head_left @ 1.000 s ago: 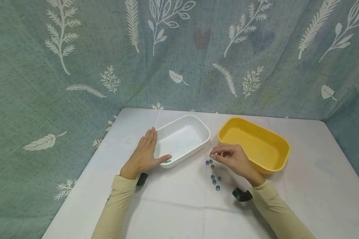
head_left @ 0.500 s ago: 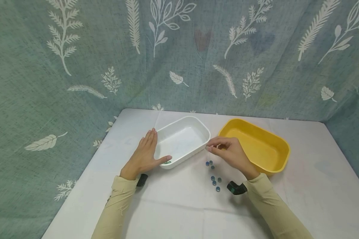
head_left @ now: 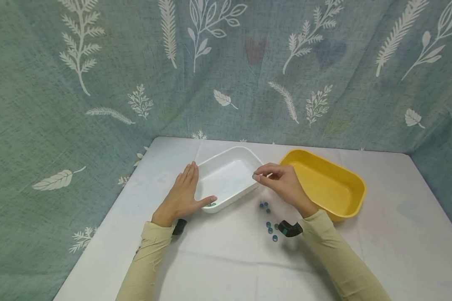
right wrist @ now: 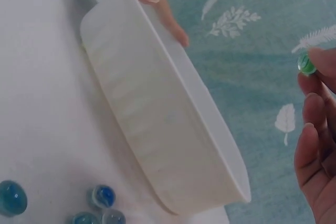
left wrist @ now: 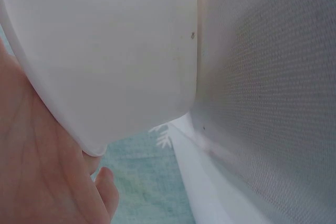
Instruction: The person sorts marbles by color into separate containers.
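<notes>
Between thumb and fingertips my right hand point(head_left: 282, 184) pinches a green glass marble point(right wrist: 306, 62), clearest in the right wrist view. That hand is above the right-hand rim of a white plastic tub point(head_left: 231, 177). My left hand point(head_left: 178, 194) rests along the tub's left edge, fingers straight, its thumb lying over the near corner. By that thumb a few green marbles point(head_left: 213, 204) show inside the tub; the hand partly covers them. Several blue and greenish marbles point(head_left: 270, 230) lie on the white cloth below the right hand.
A yellow tub point(head_left: 325, 177) stands right of the white one, partly behind the right hand and forearm. The white-covered table point(head_left: 218, 259) meets a green leaf-patterned curtain point(head_left: 226, 75) at the back. A black wrist device point(head_left: 290, 229) sits under the right wrist, close to the marbles.
My right hand has lifted a marble from the group on the cloth and carried it up and leftward to the white tub's rim. The left hand keeps its place.
</notes>
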The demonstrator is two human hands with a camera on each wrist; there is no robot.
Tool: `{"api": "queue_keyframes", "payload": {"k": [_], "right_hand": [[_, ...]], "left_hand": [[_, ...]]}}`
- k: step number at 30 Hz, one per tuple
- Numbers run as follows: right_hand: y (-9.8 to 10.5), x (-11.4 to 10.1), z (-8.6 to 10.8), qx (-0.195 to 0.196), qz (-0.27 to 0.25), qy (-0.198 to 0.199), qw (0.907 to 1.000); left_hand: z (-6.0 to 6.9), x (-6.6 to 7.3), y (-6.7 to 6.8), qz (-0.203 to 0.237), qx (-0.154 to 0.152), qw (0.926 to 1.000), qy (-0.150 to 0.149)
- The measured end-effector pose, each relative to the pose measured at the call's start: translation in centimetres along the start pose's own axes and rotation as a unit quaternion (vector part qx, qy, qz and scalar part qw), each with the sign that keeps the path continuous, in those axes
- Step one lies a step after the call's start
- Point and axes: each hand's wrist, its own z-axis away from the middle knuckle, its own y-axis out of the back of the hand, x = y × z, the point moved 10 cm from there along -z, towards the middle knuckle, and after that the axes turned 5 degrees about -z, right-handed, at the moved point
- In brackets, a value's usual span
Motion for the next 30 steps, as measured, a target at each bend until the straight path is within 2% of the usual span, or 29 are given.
{"api": "queue_keyframes", "payload": {"k": [9,22,30], "right_hand": [[-0.4,0.3,-1.2,0.01,0.001,-0.017,0.9998],[-2.0,0.3,-2.9,0.003,-0.024,0.01,0.9997],[-3.2,0.8,-3.6,-0.006,-0.012,-0.001,0.9999]], "left_hand": [[-0.1,0.0,0.1,-0.002,0.002,1.0,-0.001],[0.1,-0.1,0.0,0.001,0.008,1.0,-0.001],[0.0,0.0,0.1,0.001,0.003,1.0,0.0]]}}
